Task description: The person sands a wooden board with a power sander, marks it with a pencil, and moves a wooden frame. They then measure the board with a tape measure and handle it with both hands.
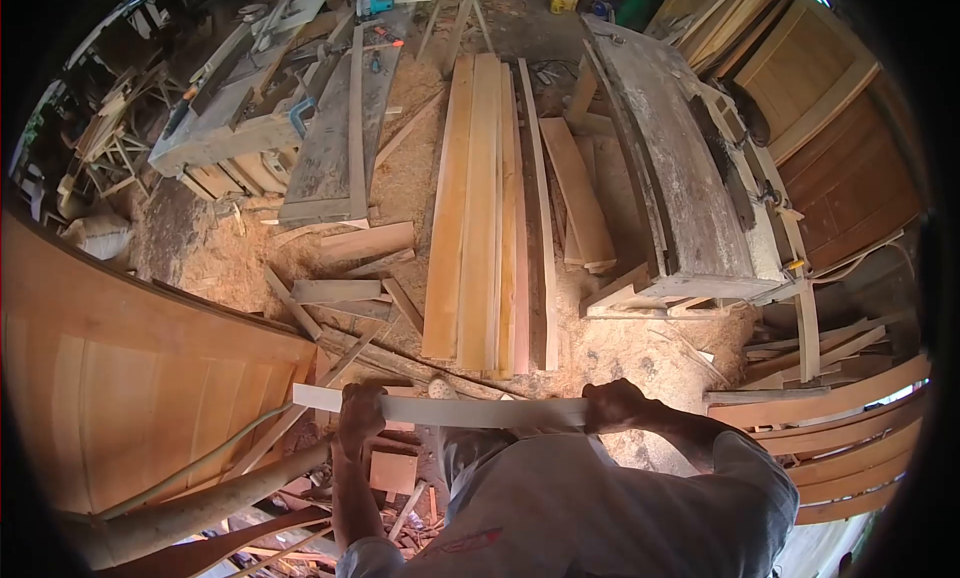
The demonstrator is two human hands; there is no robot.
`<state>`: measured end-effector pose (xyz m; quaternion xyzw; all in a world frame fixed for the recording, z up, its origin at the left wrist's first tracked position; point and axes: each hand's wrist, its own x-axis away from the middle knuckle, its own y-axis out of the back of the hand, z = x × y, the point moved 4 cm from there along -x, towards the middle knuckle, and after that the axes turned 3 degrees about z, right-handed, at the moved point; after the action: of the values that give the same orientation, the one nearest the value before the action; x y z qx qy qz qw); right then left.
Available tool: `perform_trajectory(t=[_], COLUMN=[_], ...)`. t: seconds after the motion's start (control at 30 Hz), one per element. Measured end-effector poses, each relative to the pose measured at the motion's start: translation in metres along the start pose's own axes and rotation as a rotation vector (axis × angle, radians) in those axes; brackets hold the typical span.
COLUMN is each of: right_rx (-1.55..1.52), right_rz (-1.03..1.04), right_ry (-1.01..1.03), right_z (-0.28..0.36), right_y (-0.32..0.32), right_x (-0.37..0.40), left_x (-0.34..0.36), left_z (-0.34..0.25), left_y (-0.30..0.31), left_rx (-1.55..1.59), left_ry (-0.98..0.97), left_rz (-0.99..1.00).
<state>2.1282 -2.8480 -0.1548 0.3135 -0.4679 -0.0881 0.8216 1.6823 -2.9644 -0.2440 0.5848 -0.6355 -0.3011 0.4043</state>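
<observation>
A long, narrow pale strip (480, 412) lies crosswise in front of my body. My left hand (361, 414) is closed round it near its left end, and a short white piece of the strip sticks out beyond that hand. At the strip's right end my right hand (613, 406) grips it. Just beyond the strip, long light-brown planks (478, 208) lie side by side, pointing away from me.
Workbenches stand at the left (225, 143) and right (680, 168). A large wooden panel (140, 378) leans at the near left. Offcuts (365, 243) and sawdust (640, 363) cover the floor. Curved slats (840, 438) are at the near right.
</observation>
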Motion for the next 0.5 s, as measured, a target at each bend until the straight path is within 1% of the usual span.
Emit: perform_trajectory(t=[0.07, 0.1, 0.13, 0.17, 0.2, 0.23, 0.27, 0.3, 0.33, 0.37, 0.4, 0.43, 0.47, 0.5], right_rx=[-0.008, 0.000, 0.009, -0.012, -0.025, -0.037, -0.047, -0.096, -0.103, -0.049, 0.005, 0.001, -0.008, -0.016], right_rz=[-0.010, -0.025, -0.034, -0.087, -0.080, -0.135, -0.190, -0.204, -0.200, -0.281, -0.362, -0.361, -0.424, -0.486], right_ry=[-0.065, -0.113, -0.158, -0.129, -0.136, -0.131, -0.130, -0.171, -0.182, -0.190, -0.195, -0.195, -0.174, -0.152], right_z=[0.023, 0.028, 0.032, 0.033, 0.033, 0.036, 0.039, 0.038, 0.035, 0.029, 0.026, 0.025, 0.026, 0.026], right_y=[0.006, 0.007, 0.004, 0.001, -0.004, -0.003, -0.002, -0.003, -0.008, -0.012, -0.015, -0.019, -0.019, -0.019], right_x=[0.006, 0.008, 0.009, 0.011, 0.013, 0.017, 0.021, 0.025, 0.025, 0.024, 0.023, 0.022, 0.022, 0.023], left_x=[-0.016, -0.025, -0.034, -0.043, -0.049, -0.059, -0.067, -0.069, -0.079, -0.096, -0.113, -0.128, -0.142, -0.153], left_z=[0.012, 0.022, 0.019, 0.006, -0.002, 0.005, 0.025, 0.039, 0.029, 0.024, 0.006, -0.020, -0.044, -0.057], left_y=[0.014, 0.014, 0.020, 0.038, 0.053, 0.042, 0.032, 0.024, 0.022, 0.009, -0.008, -0.009, -0.009, -0.006], left_rx=[0.019, 0.020, 0.020, -0.085, -0.189, -0.188, 0.156, 0.512, 0.518, 1.196, 1.858, 2.023, 2.181, 2.177], left_ry=[-0.048, -0.070, -0.083, -0.070, -0.055, -0.062, 0.067, 0.206, 0.205, 0.372, 0.533, 0.440, 0.340, 0.342], left_rz=[0.028, 0.102, 0.122, -0.110, -0.346, -0.333, -0.655, -0.963, -0.951, -0.832, -0.630, -0.512, -0.388, -0.390])
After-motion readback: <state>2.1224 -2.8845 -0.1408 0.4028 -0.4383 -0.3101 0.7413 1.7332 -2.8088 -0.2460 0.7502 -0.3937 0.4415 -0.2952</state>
